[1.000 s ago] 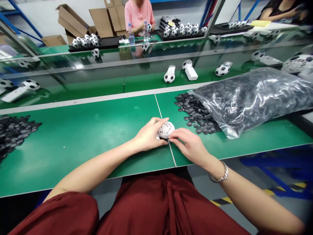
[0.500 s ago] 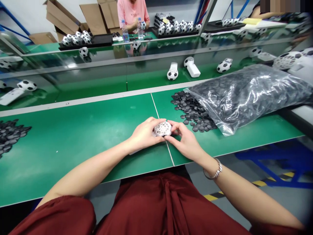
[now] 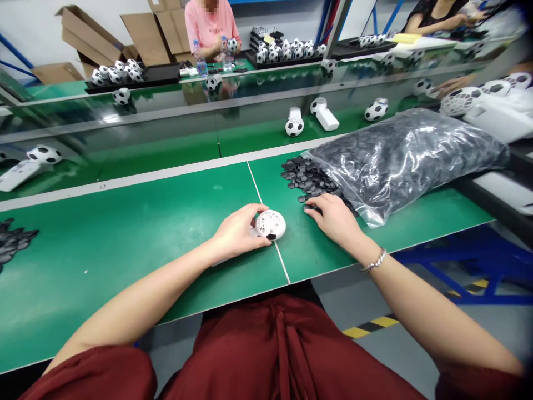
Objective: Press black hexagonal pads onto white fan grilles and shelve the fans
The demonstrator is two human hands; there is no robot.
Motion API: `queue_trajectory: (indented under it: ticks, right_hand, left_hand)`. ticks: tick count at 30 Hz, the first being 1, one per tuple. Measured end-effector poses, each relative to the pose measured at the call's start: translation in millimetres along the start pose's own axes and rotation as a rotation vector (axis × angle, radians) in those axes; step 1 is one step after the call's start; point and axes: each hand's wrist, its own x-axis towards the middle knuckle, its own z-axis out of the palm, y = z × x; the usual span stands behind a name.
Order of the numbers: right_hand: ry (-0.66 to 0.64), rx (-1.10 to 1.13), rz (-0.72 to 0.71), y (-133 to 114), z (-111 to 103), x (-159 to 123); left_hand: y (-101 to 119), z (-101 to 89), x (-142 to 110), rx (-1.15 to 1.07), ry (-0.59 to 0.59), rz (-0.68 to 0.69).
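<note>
My left hand (image 3: 237,232) is closed around a white round grille piece (image 3: 270,224) with a small black patch, holding it on the green table (image 3: 125,233). My right hand (image 3: 333,215) lies on the loose pile of black pieces (image 3: 303,175) that spill from a clear plastic bag (image 3: 408,153). Its fingers are curled over the pieces at the pile's near edge. What they pinch, if anything, is hidden.
A conveyor belt (image 3: 166,147) behind the table carries white handheld fans with football-patterned heads (image 3: 294,123). Another pile of black pieces (image 3: 12,241) lies at far left. A person in pink (image 3: 210,28) sits at the far bench beside trays of football pieces (image 3: 116,75).
My right hand has left the white grille piece and moved right onto the black pieces. My left hand still holds the grille piece in place.
</note>
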Motion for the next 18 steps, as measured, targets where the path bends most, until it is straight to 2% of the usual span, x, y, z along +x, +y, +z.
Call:
queue_trajectory:
  ticks: [3, 7, 12, 18]
  right_hand:
    - [-0.088, -0.060, 0.014, 5.8, -0.7, 1.3]
    - [-0.182, -0.006, 0.034, 1.9, -5.9, 4.5]
    - [-0.114, 0.083, 0.040, -3.1, -10.7, 15.6]
    - [-0.162, 0.135, -0.081, -26.3, -6.6, 30.0]
  left_hand:
    - [-1.5, -5.0, 0.7, 0.040, -0.051, 0.062]
    - [-5.1, -7.7, 0.4, 0.104, -0.086, 0.145]
    - [-7.0, -8.7, -4.3, 0.155, -0.061, 0.174]
    - [-17.3, -25.9, -26.7, 0.145, -0.076, 0.126]
